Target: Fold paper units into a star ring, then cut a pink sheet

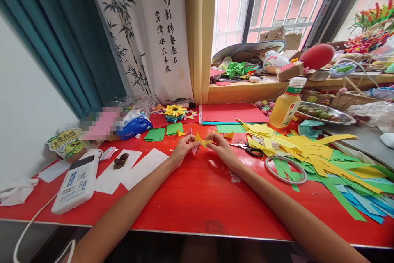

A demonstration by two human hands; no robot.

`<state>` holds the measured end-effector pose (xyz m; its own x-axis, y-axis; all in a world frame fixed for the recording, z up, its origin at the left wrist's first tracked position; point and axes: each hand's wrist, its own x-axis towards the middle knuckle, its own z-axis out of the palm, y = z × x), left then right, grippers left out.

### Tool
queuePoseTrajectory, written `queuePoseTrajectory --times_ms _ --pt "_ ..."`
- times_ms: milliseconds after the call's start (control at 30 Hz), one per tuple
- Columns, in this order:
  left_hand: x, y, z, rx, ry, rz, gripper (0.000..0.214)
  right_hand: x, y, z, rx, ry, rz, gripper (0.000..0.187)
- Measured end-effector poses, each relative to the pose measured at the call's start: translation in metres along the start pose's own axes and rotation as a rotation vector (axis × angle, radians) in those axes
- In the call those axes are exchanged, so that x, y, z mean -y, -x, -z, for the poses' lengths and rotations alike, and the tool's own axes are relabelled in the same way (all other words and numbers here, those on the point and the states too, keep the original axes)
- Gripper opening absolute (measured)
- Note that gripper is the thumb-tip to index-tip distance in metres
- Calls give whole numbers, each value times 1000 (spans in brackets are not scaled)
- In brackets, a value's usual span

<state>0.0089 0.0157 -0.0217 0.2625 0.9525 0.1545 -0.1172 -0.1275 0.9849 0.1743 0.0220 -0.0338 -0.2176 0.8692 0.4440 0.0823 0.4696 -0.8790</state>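
Both my hands meet over the middle of the red table. My left hand and my right hand pinch a small folded paper piece between them; it is yellow with a pink part hanging below. The fingers of both hands are closed on it. Black-handled scissors lie just right of my right hand. Small yellow paper triangles lie behind my hands.
A heap of yellow, green and blue paper strips and a tape ring lie to the right. White sheets and a white bottle lie left. Behind stand a yellow-liquid bottle, red sheets and a paper flower.
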Motion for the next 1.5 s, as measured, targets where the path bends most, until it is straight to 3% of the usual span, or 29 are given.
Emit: queuePoseTrajectory --times_ms 267,433,533,633,800,867,1000,1100,1500 --pt "3 -1 0 -7 -25 18 34 -1 1 -1 -56 -8 13 22" --pt "3 -2 0 59 -45 51 29 0 0 -1 60 -154 -70 17" --pt "3 -2 -1 98 -88 60 31 4 0 -1 66 -232 -125 19" --pt "3 -2 -2 99 -116 66 32 7 1 -1 26 -304 -172 21" --pt "0 0 -1 69 10 58 24 8 -1 7 -186 -364 -187 19" --pt "-3 1 -1 101 68 48 23 7 -1 11 -108 -387 -236 21" --pt "-7 4 -2 171 117 30 20 7 0 9 193 -459 -351 26" --pt "-7 5 -2 190 72 30 18 8 2 6 285 -570 -386 26" --pt "-2 3 -4 135 -21 -11 25 6 1 6 126 -690 -433 29"
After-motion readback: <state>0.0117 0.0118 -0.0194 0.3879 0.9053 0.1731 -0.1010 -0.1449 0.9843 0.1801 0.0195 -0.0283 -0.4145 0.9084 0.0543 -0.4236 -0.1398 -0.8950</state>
